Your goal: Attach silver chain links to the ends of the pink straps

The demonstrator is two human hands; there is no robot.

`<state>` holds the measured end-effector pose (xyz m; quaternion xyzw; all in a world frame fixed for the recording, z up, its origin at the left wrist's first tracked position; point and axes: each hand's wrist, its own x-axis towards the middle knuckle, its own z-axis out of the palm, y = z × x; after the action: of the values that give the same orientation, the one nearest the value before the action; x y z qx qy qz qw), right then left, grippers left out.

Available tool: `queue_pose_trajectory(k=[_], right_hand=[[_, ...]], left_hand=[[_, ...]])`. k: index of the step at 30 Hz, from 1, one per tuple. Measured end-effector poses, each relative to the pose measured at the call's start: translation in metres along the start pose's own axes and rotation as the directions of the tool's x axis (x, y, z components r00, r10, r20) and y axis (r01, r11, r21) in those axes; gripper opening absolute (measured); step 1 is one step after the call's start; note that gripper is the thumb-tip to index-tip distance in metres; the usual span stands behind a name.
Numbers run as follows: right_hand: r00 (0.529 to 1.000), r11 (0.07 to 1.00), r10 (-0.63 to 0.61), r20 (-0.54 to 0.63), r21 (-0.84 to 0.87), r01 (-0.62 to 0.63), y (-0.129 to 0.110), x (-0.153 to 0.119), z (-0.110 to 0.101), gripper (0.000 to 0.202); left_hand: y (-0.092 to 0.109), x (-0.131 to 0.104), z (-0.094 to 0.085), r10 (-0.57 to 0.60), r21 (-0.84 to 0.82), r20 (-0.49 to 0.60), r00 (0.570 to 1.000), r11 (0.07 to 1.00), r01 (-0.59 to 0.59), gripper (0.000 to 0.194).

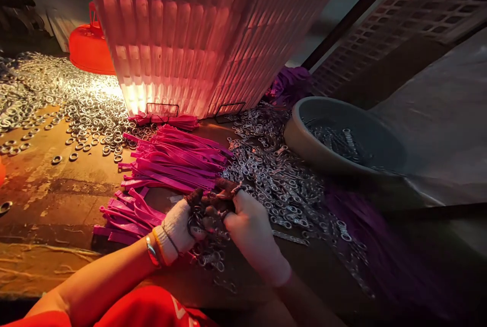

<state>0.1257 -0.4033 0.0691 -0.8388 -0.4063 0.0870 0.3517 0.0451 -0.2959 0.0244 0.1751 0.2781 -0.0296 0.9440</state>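
My left hand [177, 233], in a whitish glove with darkened fingertips, is closed near the table's front edge. Beside it my right hand [249, 230], also gloved, has its fingers pinched together. The fingertips meet at small dark and metallic parts; what exactly each hand grips is hidden. Beneath and between them lie small metal pieces with ringed ends [213, 258]. Just beyond the hands is a bundle of magenta zipper-like strips [175, 162], with a second bundle of magenta strips [129, 218] left of my left hand. A heap of metal links [281, 185] spreads right of my right hand.
Loose metal rings [99, 124] are heaped at the back left under a red lamp [89, 48]. A translucent ribbed panel [167, 38] stands upright behind the strips. To the right, a grey basin [310, 139] contains metal pieces. Purple strips [365, 220] lie in shadow before it.
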Motion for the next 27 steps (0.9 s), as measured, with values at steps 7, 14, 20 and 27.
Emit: queue_pose_trajectory(k=[7,14,20,27], right_hand=[[0.989,0.936,0.082,0.123,0.332,-0.119,0.009,-0.012,-0.002,0.051],[0.954,0.914,0.048,0.296,-0.398,0.078,0.007,-0.021,0.014,0.039],[0.883,0.847,0.053,0.466,-0.49,0.208,-0.011,-0.015,0.009,0.015],[0.929,0.908,0.094,0.359,-0.414,0.068,0.007,-0.014,0.014,0.013]], left_hand=[[0.002,-0.02,-0.015,0.28,0.604,0.083,0.956,0.75,-0.272,0.03],[0.009,-0.029,-0.022,0.31,0.817,0.078,0.947,0.525,-0.239,0.026],[0.005,-0.02,-0.033,0.208,0.71,-0.009,0.978,0.69,-0.14,0.029],[0.026,-0.012,-0.031,0.23,0.762,-0.052,0.972,0.638,-0.11,0.022]])
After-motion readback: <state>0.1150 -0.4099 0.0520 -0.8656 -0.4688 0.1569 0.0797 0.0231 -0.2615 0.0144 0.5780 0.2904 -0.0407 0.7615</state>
